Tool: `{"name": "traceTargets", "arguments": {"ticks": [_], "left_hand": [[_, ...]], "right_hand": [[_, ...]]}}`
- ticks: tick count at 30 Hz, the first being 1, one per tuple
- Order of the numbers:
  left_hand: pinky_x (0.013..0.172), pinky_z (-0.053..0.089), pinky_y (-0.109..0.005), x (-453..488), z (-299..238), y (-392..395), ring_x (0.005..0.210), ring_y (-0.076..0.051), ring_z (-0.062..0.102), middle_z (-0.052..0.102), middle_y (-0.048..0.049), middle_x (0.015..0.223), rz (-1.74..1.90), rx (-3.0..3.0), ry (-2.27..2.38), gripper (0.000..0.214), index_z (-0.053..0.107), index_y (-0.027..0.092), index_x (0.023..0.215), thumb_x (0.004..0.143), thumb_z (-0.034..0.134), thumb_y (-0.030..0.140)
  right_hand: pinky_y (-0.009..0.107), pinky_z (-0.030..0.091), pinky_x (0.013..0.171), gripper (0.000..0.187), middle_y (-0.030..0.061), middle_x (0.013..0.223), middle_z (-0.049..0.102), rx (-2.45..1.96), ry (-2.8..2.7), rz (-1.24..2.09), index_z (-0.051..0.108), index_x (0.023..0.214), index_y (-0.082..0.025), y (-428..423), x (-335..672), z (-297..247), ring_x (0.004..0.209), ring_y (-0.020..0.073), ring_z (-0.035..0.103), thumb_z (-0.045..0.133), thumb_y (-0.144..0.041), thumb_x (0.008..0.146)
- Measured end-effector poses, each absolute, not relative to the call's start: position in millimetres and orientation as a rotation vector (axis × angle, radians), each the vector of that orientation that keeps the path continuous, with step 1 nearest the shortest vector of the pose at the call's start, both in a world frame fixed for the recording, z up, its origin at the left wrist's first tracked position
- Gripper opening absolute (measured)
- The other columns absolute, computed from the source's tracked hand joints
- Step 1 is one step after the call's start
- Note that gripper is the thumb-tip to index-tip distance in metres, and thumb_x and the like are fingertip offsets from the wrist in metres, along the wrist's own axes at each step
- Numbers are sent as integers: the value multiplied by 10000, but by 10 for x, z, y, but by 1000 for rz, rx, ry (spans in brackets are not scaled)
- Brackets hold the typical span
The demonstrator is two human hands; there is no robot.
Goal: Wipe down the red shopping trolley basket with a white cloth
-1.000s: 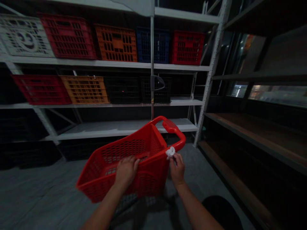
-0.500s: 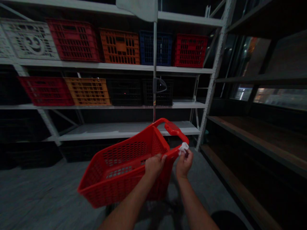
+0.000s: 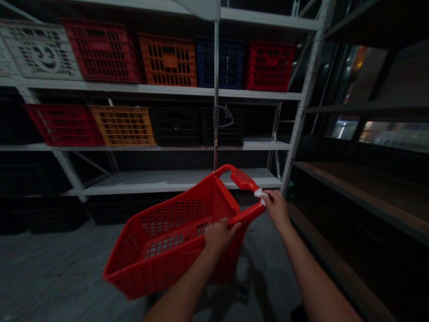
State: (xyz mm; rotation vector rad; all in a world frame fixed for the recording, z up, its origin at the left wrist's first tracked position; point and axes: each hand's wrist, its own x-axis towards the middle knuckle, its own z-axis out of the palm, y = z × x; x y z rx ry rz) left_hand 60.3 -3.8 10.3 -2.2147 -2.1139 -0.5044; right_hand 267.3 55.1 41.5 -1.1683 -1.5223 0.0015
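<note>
A red plastic shopping cart stands in front of me, its basket pointing left and its handle to the right. My left hand is closed around the near rim of the basket, close to where the handle's side arm begins. In my right hand is a crumpled white cloth, pressed against the right corner of the red handle. Some of the cloth is hidden by my fingers. Below the basket, the cart's underside is dark and hard to make out.
White metal shelving behind the cart carries crates: red, orange, blue, yellow and black. An upright pole with a grey loop rises beyond the cart. Dark wooden-edged shelves line the right side.
My right hand has moved up and right along the handle with the cloth, from the side arm to the corner. The left hand keeps its grip on the rim.
</note>
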Motion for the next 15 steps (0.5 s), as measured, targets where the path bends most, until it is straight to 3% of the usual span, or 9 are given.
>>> {"name": "traceTargets", "arguments": {"ticks": [3, 9, 15], "left_hand": [[663, 424, -324, 595, 75, -105, 776, -245, 623, 672, -107, 813, -509, -2195, -2146, 703, 609, 210, 889, 736, 138, 709], [651, 421, -307, 558, 81, -206, 779, -241, 628, 679, -98, 822, -503, -2208, -2135, 680, 617, 215, 845, 745, 148, 697], [632, 416, -304, 482, 126, -201, 788, -251, 628, 680, -95, 830, -489, -2253, -2104, 683, 608, 211, 875, 751, 139, 692]], "right_hand": [[277, 400, 667, 117, 29, 717, 549, -1177, -2008, -11, 651, 735, -159, 855, 2819, 786, 699, 160, 521, 534, -168, 743], [231, 409, 675, 161, 4, 850, 604, -888, -2468, 7, 665, 799, -214, 1034, 2737, 1137, 753, 132, 550, 551, -131, 723], [203, 417, 591, 66, -37, 637, 624, -826, -2669, 425, 679, 661, -215, 799, 2912, 1139, 596, 110, 566, 623, -183, 664]]}}
